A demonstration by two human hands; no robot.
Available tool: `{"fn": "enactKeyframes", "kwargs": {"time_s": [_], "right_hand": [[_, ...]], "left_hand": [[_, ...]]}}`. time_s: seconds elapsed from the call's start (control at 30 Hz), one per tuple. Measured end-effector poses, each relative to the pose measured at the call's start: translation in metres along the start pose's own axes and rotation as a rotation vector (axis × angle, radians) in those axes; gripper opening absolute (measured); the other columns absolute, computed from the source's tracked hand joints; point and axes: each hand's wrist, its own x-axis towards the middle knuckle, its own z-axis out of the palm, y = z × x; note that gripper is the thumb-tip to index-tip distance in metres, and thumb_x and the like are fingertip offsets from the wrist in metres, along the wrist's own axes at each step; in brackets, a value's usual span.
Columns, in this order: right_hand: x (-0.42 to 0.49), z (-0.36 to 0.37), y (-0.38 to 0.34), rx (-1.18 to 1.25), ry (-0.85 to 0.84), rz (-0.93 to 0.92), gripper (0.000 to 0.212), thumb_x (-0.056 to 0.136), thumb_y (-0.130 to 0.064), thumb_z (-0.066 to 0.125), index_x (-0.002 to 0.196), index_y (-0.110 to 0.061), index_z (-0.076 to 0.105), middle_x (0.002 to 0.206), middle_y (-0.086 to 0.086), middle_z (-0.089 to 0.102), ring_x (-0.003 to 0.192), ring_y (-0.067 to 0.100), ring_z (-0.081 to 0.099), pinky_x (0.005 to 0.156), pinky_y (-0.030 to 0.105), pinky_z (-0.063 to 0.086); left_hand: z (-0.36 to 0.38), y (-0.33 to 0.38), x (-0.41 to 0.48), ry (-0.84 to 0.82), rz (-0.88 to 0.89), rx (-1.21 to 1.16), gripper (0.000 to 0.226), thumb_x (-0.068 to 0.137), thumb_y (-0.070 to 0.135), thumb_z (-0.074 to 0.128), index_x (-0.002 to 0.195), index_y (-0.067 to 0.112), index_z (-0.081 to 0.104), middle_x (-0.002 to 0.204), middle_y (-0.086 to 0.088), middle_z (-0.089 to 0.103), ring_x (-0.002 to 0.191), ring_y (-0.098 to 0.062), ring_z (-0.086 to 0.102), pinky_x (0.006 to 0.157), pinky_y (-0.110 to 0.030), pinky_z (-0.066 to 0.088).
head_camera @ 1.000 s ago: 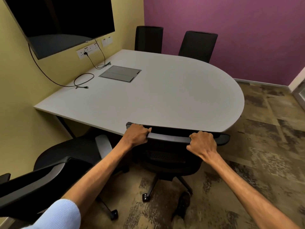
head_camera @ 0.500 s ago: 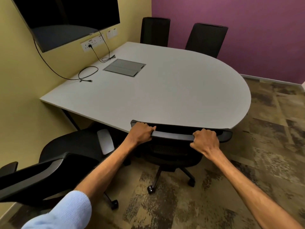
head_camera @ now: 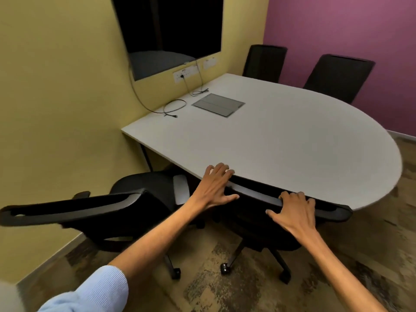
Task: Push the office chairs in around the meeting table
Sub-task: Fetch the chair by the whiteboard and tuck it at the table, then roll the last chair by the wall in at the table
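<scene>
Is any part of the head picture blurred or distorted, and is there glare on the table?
Head view: the near chair at left is smeared by motion blur; the wall edges bow from wide-angle distortion; the table shows a soft even sheen, no hard glare; both hands, left hand and right hand, are fairly sharp.

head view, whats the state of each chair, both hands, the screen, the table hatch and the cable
near chair: pushed in, backrest against the table edge
left chair: not pushed in, angled away from the table
two far chairs: tucked against the far edge
left hand: open, fingers spread over the backrest top
right hand: open, flat on the backrest top
wall screen: dark
table hatch: shut
loose cable: coiled on the table, end unplugged
</scene>
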Motion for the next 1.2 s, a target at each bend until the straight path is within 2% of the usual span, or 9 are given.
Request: {"fn": "enactKeyframes", "kwargs": {"time_s": [0.13, 0.33, 0.6, 0.7, 0.77, 0.9, 1.0, 1.1, 1.2], "right_hand": [[0.01, -0.027, -0.077, 0.202, 0.15, -0.109, 0.067, 0.069, -0.069, 0.06, 0.112, -0.019, 0.057, 0.11, 0.005, 0.06, 0.105, 0.026, 0.05, 0.085, 0.044, 0.035], [0.001, -0.064, -0.239, 0.421, 0.174, -0.442, 0.06, 0.069, -0.066, 0.061, 0.109, -0.021, 0.056, 0.108, 0.0, 0.061, 0.105, 0.025, 0.052, 0.087, 0.045, 0.036], [-0.044, -0.064, -0.422, 0.401, 0.032, -0.755, 0.063, 0.07, -0.067, 0.056, 0.112, -0.02, 0.054, 0.108, -0.002, 0.059, 0.103, 0.02, 0.049, 0.089, 0.04, 0.036], [-0.049, -0.049, -0.462, 0.352, -0.021, -0.766, 0.06, 0.069, -0.064, 0.06, 0.109, -0.02, 0.054, 0.106, 0.0, 0.06, 0.102, 0.021, 0.051, 0.089, 0.04, 0.038], [-0.05, -0.04, -0.48, 0.3, -0.067, -0.743, 0.055, 0.07, -0.062, 0.062, 0.103, -0.019, 0.056, 0.099, -0.001, 0.062, 0.096, 0.022, 0.055, 0.086, 0.039, 0.041], [-0.053, -0.024, -0.496, 0.199, -0.127, -0.641, 0.031, 0.072, -0.049, 0.065, 0.072, -0.02, 0.055, 0.065, -0.003, 0.059, 0.063, 0.021, 0.059, 0.06, 0.032, 0.045], [-0.05, -0.02, -0.502, 0.17, -0.092, -0.565, 0.013, 0.064, -0.029, 0.063, 0.06, -0.018, 0.058, 0.049, -0.003, 0.046, 0.045, 0.021, 0.045, 0.052, 0.029, 0.036], [-0.04, -0.017, -0.51, 0.112, -0.077, -0.522, 0.018, 0.064, -0.031, 0.061, 0.071, -0.017, 0.07, 0.054, -0.001, 0.056, 0.047, 0.022, 0.049, 0.051, 0.027, 0.034], [-0.035, -0.013, -0.509, 0.061, -0.076, -0.492, 0.02, 0.066, -0.035, 0.058, 0.071, -0.021, 0.07, 0.054, -0.004, 0.054, 0.048, 0.019, 0.049, 0.05, 0.026, 0.034]], "left_hand": [[-0.043, -0.036, -0.044, 0.11, -0.181, -0.013, 0.085, 0.077, 0.072, 0.053, 0.138, 0.015, 0.039, 0.14, -0.009, 0.046, 0.13, -0.024, 0.039, 0.106, -0.045, 0.028], [-0.11, -0.126, -0.175, 0.199, -0.42, 0.086, 0.079, 0.074, 0.073, 0.056, 0.127, 0.016, 0.046, 0.124, -0.004, 0.054, 0.117, -0.022, 0.047, 0.097, -0.038, 0.037], [-0.16, -0.224, -0.345, 0.028, -0.679, 0.158, 0.078, 0.068, 0.081, 0.052, 0.112, 0.016, 0.053, 0.107, -0.003, 0.06, 0.099, -0.022, 0.055, 0.089, -0.037, 0.044], [-0.16, -0.256, -0.371, -0.075, -0.709, 0.106, 0.077, 0.066, 0.074, 0.061, 0.113, 0.014, 0.057, 0.111, -0.004, 0.061, 0.103, -0.023, 0.056, 0.089, -0.038, 0.044], [-0.156, -0.276, -0.378, -0.18, -0.687, 0.078, 0.071, 0.066, 0.071, 0.064, 0.107, 0.014, 0.059, 0.104, -0.003, 0.061, 0.097, -0.023, 0.056, 0.083, -0.038, 0.046], [-0.137, -0.305, -0.381, -0.307, -0.619, 0.08, 0.05, 0.07, 0.063, 0.064, 0.075, 0.015, 0.055, 0.073, -0.001, 0.06, 0.069, -0.022, 0.058, 0.062, -0.037, 0.047], [-0.127, -0.319, -0.375, -0.321, -0.601, 0.131, 0.03, 0.067, 0.037, 0.062, 0.053, 0.017, 0.045, 0.048, 0.002, 0.044, 0.046, -0.021, 0.046, 0.048, -0.035, 0.043], [-0.118, -0.337, -0.369, -0.247, -0.524, 0.185, 0.041, 0.079, 0.037, 0.056, 0.046, 0.017, 0.042, 0.04, 0.007, 0.026, 0.039, -0.02, 0.032, 0.044, -0.03, 0.028], [-0.109, -0.345, -0.363, -0.182, -0.461, 0.215, 0.047, 0.09, 0.04, 0.047, 0.052, 0.015, 0.053, 0.043, 0.003, 0.039, 0.042, -0.026, 0.043, 0.046, -0.03, 0.027]]}}
